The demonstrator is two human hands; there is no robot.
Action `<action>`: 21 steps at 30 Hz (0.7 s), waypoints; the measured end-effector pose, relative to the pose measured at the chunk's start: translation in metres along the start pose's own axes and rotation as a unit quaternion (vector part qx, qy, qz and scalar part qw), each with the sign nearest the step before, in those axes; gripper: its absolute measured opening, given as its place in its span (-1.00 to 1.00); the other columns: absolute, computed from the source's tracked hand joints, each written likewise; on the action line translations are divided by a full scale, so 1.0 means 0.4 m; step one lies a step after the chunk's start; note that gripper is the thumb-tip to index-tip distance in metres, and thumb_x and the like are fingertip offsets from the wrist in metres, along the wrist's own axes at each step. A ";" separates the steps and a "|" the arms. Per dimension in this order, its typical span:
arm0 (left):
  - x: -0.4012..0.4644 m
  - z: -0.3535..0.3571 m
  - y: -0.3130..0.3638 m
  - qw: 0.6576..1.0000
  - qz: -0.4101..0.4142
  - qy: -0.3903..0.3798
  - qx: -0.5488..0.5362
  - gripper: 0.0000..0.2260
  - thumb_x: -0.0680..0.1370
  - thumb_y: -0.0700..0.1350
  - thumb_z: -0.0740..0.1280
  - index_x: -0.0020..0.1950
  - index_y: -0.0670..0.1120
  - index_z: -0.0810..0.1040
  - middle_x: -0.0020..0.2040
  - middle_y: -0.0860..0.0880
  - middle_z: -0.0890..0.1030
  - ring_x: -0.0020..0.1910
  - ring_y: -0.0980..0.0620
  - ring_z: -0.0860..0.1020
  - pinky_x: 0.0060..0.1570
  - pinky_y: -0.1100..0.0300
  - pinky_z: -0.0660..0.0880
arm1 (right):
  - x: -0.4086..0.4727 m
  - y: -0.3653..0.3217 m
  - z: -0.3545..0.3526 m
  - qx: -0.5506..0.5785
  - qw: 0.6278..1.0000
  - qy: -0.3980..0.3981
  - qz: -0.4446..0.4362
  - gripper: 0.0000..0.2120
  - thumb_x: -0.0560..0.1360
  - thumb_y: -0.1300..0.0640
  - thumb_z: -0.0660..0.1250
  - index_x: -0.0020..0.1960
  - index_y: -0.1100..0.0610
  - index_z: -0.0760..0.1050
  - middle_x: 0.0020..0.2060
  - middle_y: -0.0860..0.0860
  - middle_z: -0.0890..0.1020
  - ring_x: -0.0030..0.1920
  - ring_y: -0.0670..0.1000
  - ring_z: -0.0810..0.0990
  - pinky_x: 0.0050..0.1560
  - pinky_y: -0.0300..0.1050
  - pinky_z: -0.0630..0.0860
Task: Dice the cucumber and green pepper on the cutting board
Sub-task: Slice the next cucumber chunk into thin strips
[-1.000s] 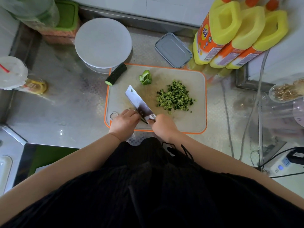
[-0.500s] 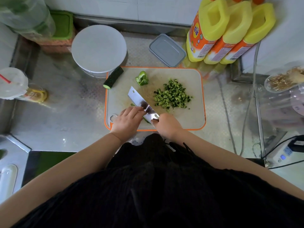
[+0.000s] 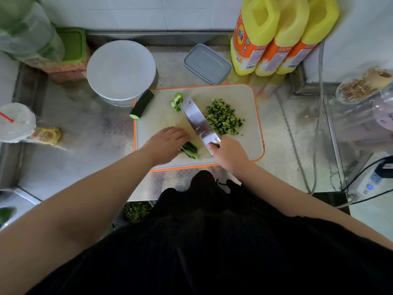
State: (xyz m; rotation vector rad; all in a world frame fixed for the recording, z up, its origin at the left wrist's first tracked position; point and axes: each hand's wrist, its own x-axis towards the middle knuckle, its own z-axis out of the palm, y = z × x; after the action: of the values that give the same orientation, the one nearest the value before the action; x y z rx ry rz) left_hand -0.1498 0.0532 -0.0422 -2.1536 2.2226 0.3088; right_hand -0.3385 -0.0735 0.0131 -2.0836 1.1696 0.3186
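A white cutting board with an orange rim (image 3: 253, 116) lies on the steel counter. My right hand (image 3: 228, 153) grips the handle of a cleaver (image 3: 197, 122), whose flat blade points away to the upper left. My left hand (image 3: 167, 143) rests on a bundle of cucumber strips (image 3: 190, 150) at the board's near edge. A pile of diced cucumber (image 3: 223, 119) lies right of the blade. A green pepper piece (image 3: 176, 101) sits at the blade's far tip. A cucumber chunk (image 3: 141, 104) lies across the board's far-left corner.
A round white lid (image 3: 121, 69) covers a bowl behind the board's left corner. A grey lidded box (image 3: 207, 63) and three yellow jugs (image 3: 276, 35) stand at the back. A plastic cup (image 3: 14, 122) sits left. Cables and a power strip (image 3: 370, 184) lie right.
The cleaver has lifted and swung right, its blade now lying between the pepper piece and the diced pile. My left hand stays on the cucumber strips, which now show beside it.
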 end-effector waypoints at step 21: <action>0.005 -0.029 0.093 0.962 -0.243 -0.089 -0.084 -0.60 0.62 0.11 0.22 0.41 -0.02 0.41 0.31 -0.11 0.47 0.27 -0.17 0.44 0.17 0.01 0.41 | -0.020 0.069 0.021 -0.208 0.901 0.280 -0.257 -0.77 0.29 0.19 0.51 -0.22 0.24 0.48 -0.51 0.04 0.46 -0.57 0.08 0.44 -0.57 -0.22 0.17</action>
State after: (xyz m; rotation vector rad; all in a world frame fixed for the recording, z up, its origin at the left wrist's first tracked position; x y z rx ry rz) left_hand -0.1857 0.0501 -0.0269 -2.5435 1.5570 0.6513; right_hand -0.3646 -0.0721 -0.0016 -2.8871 0.8328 -0.3406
